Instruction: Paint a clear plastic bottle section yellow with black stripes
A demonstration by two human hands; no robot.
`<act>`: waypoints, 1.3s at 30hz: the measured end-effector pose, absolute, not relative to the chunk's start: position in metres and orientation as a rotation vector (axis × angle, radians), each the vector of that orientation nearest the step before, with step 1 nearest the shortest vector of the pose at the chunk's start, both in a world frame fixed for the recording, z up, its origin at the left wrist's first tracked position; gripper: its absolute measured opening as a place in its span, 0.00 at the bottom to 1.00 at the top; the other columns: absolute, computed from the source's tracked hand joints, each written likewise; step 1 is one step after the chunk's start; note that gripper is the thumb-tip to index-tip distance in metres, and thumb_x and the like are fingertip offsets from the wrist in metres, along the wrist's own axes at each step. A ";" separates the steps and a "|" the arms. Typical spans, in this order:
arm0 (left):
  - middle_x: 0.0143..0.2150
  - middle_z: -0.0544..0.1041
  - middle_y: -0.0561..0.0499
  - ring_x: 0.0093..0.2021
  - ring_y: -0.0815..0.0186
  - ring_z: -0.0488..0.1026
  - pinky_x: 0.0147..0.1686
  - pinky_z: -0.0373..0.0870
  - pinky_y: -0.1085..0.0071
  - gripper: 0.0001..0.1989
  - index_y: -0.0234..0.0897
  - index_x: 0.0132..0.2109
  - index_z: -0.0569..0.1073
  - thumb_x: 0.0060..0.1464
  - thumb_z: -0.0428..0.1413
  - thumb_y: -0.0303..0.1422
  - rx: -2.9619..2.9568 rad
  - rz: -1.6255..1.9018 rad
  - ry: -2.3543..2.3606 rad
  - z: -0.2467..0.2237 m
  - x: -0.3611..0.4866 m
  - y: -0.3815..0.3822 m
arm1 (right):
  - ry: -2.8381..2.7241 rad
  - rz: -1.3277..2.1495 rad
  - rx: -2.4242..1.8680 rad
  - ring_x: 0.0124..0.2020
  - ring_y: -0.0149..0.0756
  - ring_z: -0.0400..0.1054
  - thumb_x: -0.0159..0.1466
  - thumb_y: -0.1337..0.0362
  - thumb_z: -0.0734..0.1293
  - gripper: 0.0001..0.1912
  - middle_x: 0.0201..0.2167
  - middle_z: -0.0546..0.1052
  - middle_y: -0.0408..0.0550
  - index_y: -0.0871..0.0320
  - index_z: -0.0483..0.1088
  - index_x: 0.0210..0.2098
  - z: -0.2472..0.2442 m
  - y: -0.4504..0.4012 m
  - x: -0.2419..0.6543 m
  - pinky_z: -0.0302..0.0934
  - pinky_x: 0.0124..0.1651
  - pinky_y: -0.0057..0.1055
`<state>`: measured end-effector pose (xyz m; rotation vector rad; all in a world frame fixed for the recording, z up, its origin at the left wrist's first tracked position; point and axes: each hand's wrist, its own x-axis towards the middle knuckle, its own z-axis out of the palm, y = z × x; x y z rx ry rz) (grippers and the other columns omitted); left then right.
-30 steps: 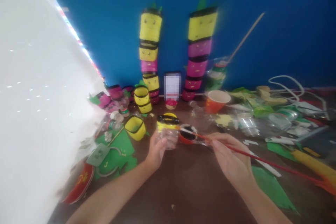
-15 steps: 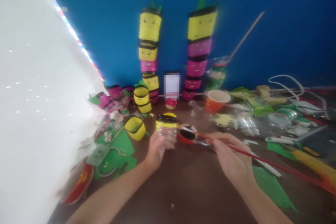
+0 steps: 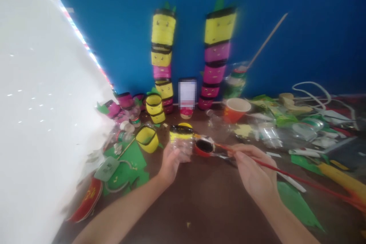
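Observation:
My left hand is closed around the clear lower part of a cut plastic bottle, whose upper part is painted yellow with a black rim. In my right hand I pinch a long red-handled paintbrush. Its tip points left, close to the bottle's yellow side; I cannot tell whether it touches. Just below the brush stands a small red cup with dark paint inside. A yellow cup with black edging lies left of my left hand.
Two stacks of yellow and pink painted cups rise against the blue wall. A phone stands between them. An orange paper cup, clear bottles and green scraps lie right; a red lid lies left.
My right hand and the brush have shifted slightly to the right, drawing the tip back a little from the bottle. My left hand and the bottle look the same.

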<state>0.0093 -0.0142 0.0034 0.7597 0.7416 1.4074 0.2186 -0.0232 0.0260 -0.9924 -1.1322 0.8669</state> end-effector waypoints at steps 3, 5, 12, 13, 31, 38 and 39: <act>0.36 0.76 0.47 0.33 0.64 0.73 0.30 0.68 0.70 0.23 0.35 0.43 0.71 0.43 0.64 0.44 0.785 1.393 0.759 0.004 0.009 -0.016 | -1.114 0.914 -0.937 0.31 0.38 0.73 0.56 0.59 0.72 0.06 0.29 0.78 0.48 0.54 0.76 0.27 0.030 -0.026 0.215 0.69 0.36 0.35; 0.35 0.77 0.48 0.33 0.64 0.73 0.31 0.68 0.70 0.23 0.36 0.43 0.71 0.42 0.65 0.43 0.808 1.388 0.769 0.004 0.009 -0.017 | -1.165 0.928 -0.968 0.32 0.40 0.73 0.56 0.58 0.72 0.06 0.30 0.78 0.48 0.54 0.76 0.27 0.028 -0.029 0.213 0.69 0.38 0.37; 0.35 0.78 0.49 0.34 0.64 0.74 0.33 0.67 0.69 0.24 0.38 0.46 0.70 0.43 0.66 0.40 0.891 1.359 0.758 0.003 0.007 -0.016 | -1.215 0.944 -1.008 0.36 0.40 0.75 0.57 0.58 0.71 0.07 0.32 0.80 0.49 0.54 0.76 0.31 0.020 -0.035 0.210 0.70 0.39 0.35; 0.35 0.78 0.49 0.34 0.64 0.74 0.33 0.67 0.69 0.24 0.38 0.46 0.70 0.43 0.66 0.39 0.892 1.353 0.756 0.003 0.007 -0.016 | -1.216 0.942 -1.013 0.36 0.40 0.75 0.57 0.58 0.71 0.07 0.32 0.80 0.49 0.54 0.76 0.31 0.020 -0.035 0.210 0.70 0.39 0.35; 0.35 0.75 0.48 0.32 0.64 0.73 0.27 0.67 0.71 0.21 0.35 0.40 0.72 0.42 0.63 0.44 0.767 1.381 0.699 0.001 0.007 -0.015 | -1.201 0.939 -0.997 0.34 0.38 0.74 0.57 0.60 0.71 0.05 0.31 0.79 0.49 0.55 0.76 0.30 0.024 -0.030 0.212 0.69 0.39 0.34; 0.36 0.76 0.47 0.31 0.63 0.73 0.25 0.66 0.71 0.22 0.34 0.40 0.73 0.41 0.63 0.45 0.738 1.404 0.706 0.003 0.008 -0.014 | -1.185 0.872 -0.964 0.33 0.39 0.73 0.57 0.59 0.71 0.07 0.31 0.78 0.50 0.56 0.76 0.29 0.021 -0.026 0.220 0.69 0.37 0.35; 0.36 0.76 0.46 0.31 0.63 0.73 0.25 0.66 0.71 0.22 0.34 0.40 0.73 0.41 0.63 0.45 0.740 1.401 0.705 0.003 0.008 -0.014 | -1.193 0.880 -0.966 0.33 0.39 0.73 0.57 0.59 0.71 0.07 0.31 0.78 0.50 0.56 0.76 0.29 0.021 -0.026 0.219 0.69 0.38 0.35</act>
